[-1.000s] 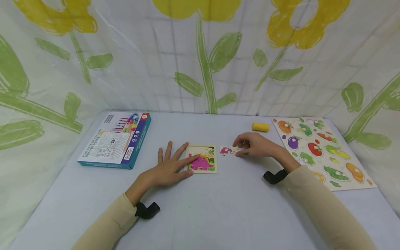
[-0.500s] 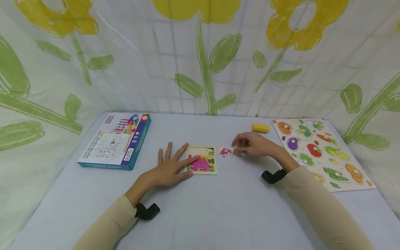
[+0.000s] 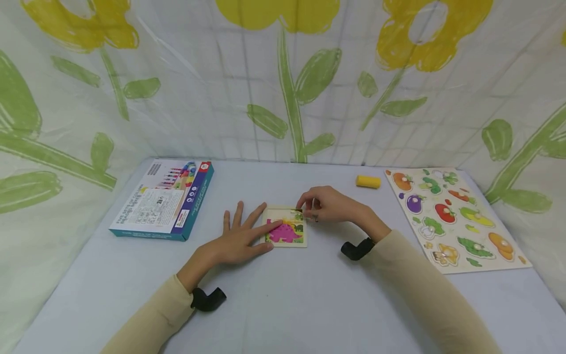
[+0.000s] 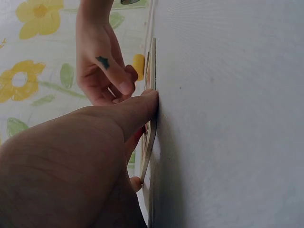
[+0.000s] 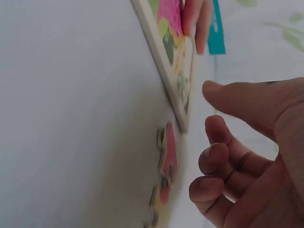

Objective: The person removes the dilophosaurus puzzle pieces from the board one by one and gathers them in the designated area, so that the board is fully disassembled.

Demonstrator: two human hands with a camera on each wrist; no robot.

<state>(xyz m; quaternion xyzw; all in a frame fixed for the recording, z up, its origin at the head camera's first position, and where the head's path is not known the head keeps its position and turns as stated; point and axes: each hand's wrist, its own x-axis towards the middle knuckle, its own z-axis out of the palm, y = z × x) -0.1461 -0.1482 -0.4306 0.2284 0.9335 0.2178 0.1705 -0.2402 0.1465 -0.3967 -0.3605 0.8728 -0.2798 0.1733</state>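
My left hand lies with spread fingers at the left side of a small square wooden puzzle with a pink dinosaur picture. Its index fingertip rests on the picture, and the thumb touches the lower left edge. Over the puzzle's upper right corner hovers my right hand. In the right wrist view its thumb stands apart from loosely bent fingers, with nothing seen between them. Below that hand, pink and yellow puzzle pieces lie on the table beside the puzzle's corner; the head view mostly hides them.
A flat box sits at the back left of the table. A yellow cylinder lies behind my right hand. On the right is a vegetable puzzle board. A flower-printed curtain hangs behind the table.
My right hand has moved left from the loose puzzle pieces to the dinosaur puzzle's upper right corner, now covering the pieces in the head view. The left hand stays in place.
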